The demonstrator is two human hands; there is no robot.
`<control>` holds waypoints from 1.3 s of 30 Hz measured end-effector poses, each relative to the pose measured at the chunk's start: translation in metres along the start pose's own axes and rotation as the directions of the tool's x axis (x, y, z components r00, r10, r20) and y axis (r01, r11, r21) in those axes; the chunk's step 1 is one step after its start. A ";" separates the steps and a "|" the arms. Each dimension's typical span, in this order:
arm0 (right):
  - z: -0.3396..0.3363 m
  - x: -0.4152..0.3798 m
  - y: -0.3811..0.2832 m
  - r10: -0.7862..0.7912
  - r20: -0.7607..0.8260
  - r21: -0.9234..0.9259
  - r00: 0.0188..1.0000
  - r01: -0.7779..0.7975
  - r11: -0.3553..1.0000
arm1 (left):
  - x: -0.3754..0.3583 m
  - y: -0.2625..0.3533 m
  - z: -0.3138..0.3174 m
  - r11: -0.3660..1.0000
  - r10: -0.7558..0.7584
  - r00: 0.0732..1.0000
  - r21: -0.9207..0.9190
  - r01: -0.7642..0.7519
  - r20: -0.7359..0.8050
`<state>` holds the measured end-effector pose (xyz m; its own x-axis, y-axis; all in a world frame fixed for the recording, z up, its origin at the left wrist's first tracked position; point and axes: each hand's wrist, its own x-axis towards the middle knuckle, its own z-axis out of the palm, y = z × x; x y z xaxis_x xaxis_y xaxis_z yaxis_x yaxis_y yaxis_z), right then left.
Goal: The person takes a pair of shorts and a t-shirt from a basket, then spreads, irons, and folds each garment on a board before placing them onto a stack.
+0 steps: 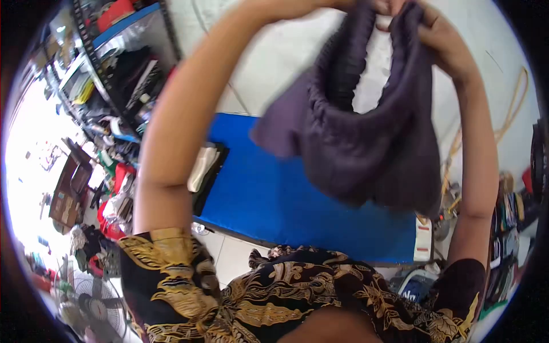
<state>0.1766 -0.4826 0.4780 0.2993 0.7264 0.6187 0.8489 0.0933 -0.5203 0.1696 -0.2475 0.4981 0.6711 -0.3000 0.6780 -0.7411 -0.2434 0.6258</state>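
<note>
A dark purple garment [366, 154] with a gathered, elastic-looking waistband hangs in the air over the blue table [257, 194]. Its waist opening faces up, and the white wall shows through it. My right hand [437, 31] has its fingers wrapped round the band at the top right. At the top edge of the view my left hand [377, 7] is closed on the band too, close beside the other hand and partly cut off. The lower part of the garment is slightly blurred.
Folded white and black cloths [203, 168] lie at the table's left end. A shelf [97, 68] full of fabric stands at upper left, a fan [94, 303] at lower left. An iron [417, 286] is below the table's right end. A yellowish cord [509, 120] hangs right.
</note>
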 end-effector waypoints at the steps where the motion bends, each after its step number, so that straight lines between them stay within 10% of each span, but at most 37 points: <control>1: 0.012 0.003 0.010 0.035 0.087 0.050 0.996 -0.039 0.998 | -0.003 -0.008 0.007 0.999 -0.012 1.000 -0.047 0.012 -0.008; 5: 0.024 -0.008 0.008 0.142 0.048 -0.080 0.989 -0.138 0.987 | -0.025 -0.024 0.026 0.992 -0.031 0.997 -0.123 0.023 -0.067; 8: 0.051 -0.014 0.012 0.164 -0.114 -0.158 0.980 -0.181 0.971 | -0.059 0.007 0.038 0.976 -0.089 0.996 0.198 0.088 -0.005; 11: 0.061 -0.018 0.021 0.267 -0.240 0.015 0.933 -0.271 0.962 | -0.083 0.015 0.050 0.846 -0.026 0.986 0.529 -0.068 0.167; 14: 0.079 -0.034 0.020 0.332 -0.446 0.347 0.831 -0.181 0.920 | -0.077 -0.003 0.046 0.895 0.014 0.993 0.441 -0.066 0.120; 21: 0.132 -0.134 0.078 0.607 -0.164 0.167 0.778 -0.584 0.794 | -0.080 0.007 0.029 0.780 0.164 0.958 0.564 -0.271 0.234; 26: 0.152 -0.163 0.107 0.534 -0.300 0.199 0.790 -0.496 0.845 | -0.074 0.007 0.023 0.708 0.305 0.908 0.569 -0.418 0.288; 30: 0.198 -0.188 0.113 0.491 -0.318 -0.055 0.811 -0.533 0.844 | -0.070 0.033 0.002 0.742 0.109 0.951 0.613 -0.271 0.289; 32: 0.188 -0.202 0.130 0.726 -0.100 0.367 0.680 -0.653 0.662 | -0.072 0.040 -0.024 0.717 0.089 0.972 0.664 -0.213 0.216; 36: 0.165 -0.221 0.122 0.733 -0.131 0.472 0.668 -0.608 0.638 | -0.075 0.020 -0.080 0.690 -0.001 1.000 0.723 0.003 -0.004; 38: 0.145 -0.237 0.134 0.607 -0.093 -0.017 0.789 -0.611 0.792 | -0.089 -0.006 -0.104 0.705 -0.081 0.989 0.694 0.144 -0.123; 39: 0.131 -0.231 0.119 0.761 -0.212 -0.032 0.612 -0.783 0.621 | -0.099 -0.024 -0.112 0.724 -0.129 0.976 0.656 0.214 -0.176</control>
<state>0.1511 -0.5499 0.1964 0.9222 0.3713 0.1078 0.3067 -0.5329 -0.7886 0.1240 -0.1088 0.4590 0.7544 -0.0991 0.6489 -0.4079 -0.8453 0.3451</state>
